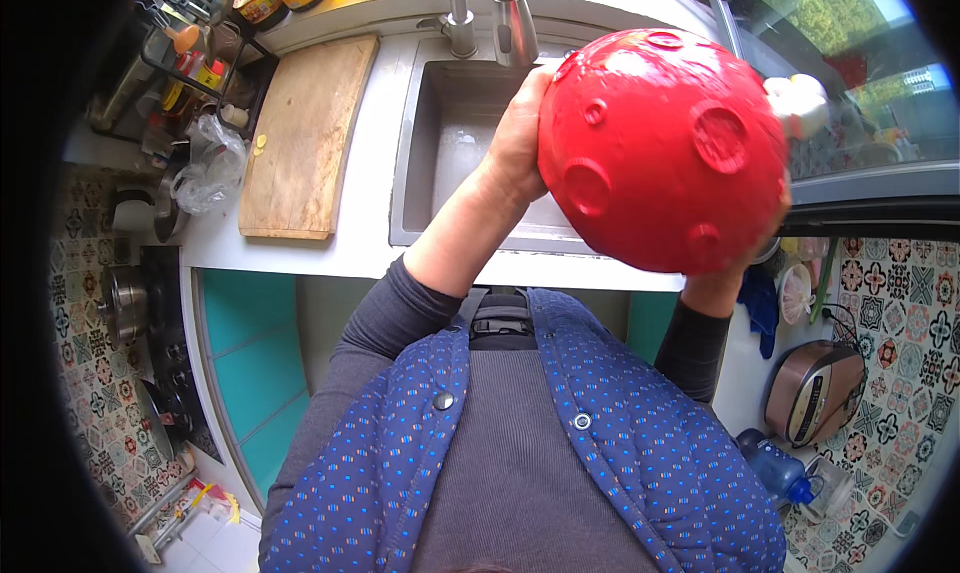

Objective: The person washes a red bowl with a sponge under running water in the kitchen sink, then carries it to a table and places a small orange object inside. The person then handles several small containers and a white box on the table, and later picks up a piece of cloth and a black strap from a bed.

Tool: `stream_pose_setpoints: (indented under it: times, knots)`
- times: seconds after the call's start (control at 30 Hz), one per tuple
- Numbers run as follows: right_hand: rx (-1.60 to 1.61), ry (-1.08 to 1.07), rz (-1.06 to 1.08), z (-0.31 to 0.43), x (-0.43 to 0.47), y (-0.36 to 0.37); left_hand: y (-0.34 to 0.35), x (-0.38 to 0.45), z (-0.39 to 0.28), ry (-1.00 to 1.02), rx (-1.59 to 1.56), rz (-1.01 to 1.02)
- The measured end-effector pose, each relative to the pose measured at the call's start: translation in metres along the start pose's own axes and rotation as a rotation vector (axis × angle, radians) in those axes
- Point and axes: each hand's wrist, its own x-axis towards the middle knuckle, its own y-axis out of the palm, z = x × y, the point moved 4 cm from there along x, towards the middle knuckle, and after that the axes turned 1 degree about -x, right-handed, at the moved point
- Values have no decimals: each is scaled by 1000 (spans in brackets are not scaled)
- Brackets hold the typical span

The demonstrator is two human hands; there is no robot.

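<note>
A large, glossy red round vessel with crater-like reliefs is lifted above the right part of the sink. A rounded white piece sticks out at its far right side; whether it belongs to the vessel I cannot tell. My left hand grips the vessel's left side, thumb up along the edge. On the lower right, my right hand holds it too, its fingers mostly hidden behind the red surface. The vessel's other face is out of sight. Behind it stands a metal faucet.
A wooden cutting board with small yellowish slices lies left of the sink. Beyond it are a crumpled plastic bag and a utensil rack. An open window borders the right. A rice cooker and blue bottle stand lower right.
</note>
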Motion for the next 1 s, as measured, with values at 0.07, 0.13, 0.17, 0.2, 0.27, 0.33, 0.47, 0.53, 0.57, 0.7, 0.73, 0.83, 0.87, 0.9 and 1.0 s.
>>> stream_pose_setpoints:
  times: [0.07,0.13,0.17,0.2,0.27,0.33,0.47,0.53,0.57,0.7,0.73,0.83,0.87,0.9,1.0]
  knots:
    - [-614,-322,86,8,0,7,-3,0,-5,-15,100,-99]
    - [-672,-332,83,-11,-8,18,-13,-3,-1,-8,19,-69]
    - [-410,-100,96,-31,-11,23,-27,-8,6,-23,147,-202]
    - [51,224,24,-55,-16,26,-39,-14,18,-166,-7,-286]
    - [432,425,-74,-75,-27,34,-58,-21,35,-305,-167,-447]
    - [488,473,-119,-73,-28,32,-62,-23,40,-284,-241,-498]
    - [637,412,78,-33,-5,21,-36,0,14,-116,-73,-153]
    - [667,345,163,-26,2,23,-27,6,5,-108,-133,-149]
    - [603,435,68,-34,2,22,-29,5,7,-167,-131,-273]
    - [652,609,-22,-81,-11,22,-45,-21,33,-358,-204,-657]
    - [639,635,-49,-92,-15,17,-47,-28,41,-358,-180,-639]
    - [647,766,-93,-116,-26,3,-59,-40,58,-438,-94,-717]
    - [626,817,-144,-121,-29,-1,-63,-45,61,-486,-40,-776]
    - [651,826,-120,-123,-30,-3,-66,-48,63,-536,16,-834]
    - [636,826,-137,-123,-32,-7,-68,-50,66,-544,-2,-855]
